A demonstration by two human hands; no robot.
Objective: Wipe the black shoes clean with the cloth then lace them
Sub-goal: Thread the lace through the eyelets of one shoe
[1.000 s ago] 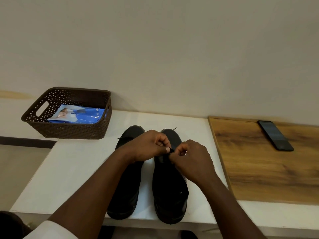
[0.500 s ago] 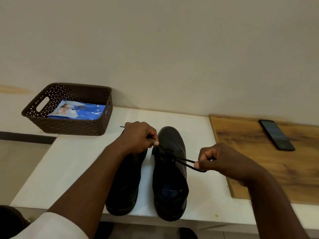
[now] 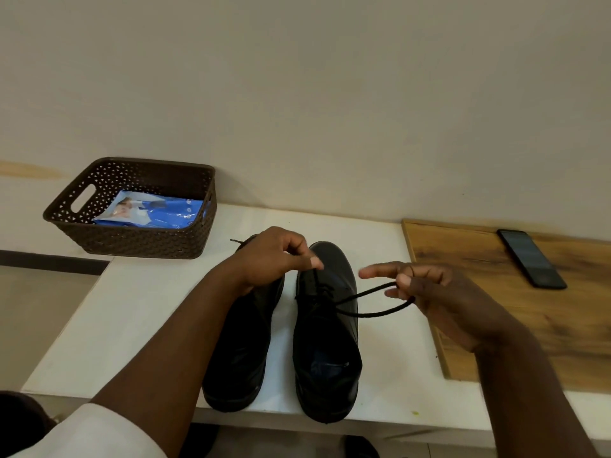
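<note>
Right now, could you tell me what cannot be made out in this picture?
Head view only:
- Left shoe: its laces and front are hidden by the left hand and forearm.
- Cloth: none visible.
- Packet in the basket: print too small.
- Right hand: blurred, so its hold on the lace is unclear.

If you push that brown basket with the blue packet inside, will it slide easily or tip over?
The brown basket probably slides easily: it looks like thin perforated plastic holding only a flat blue packet. It seems unlikely to tip, being wide and low. Part of it overhangs the white table's edge, so pushing leftward might drop it.
</note>
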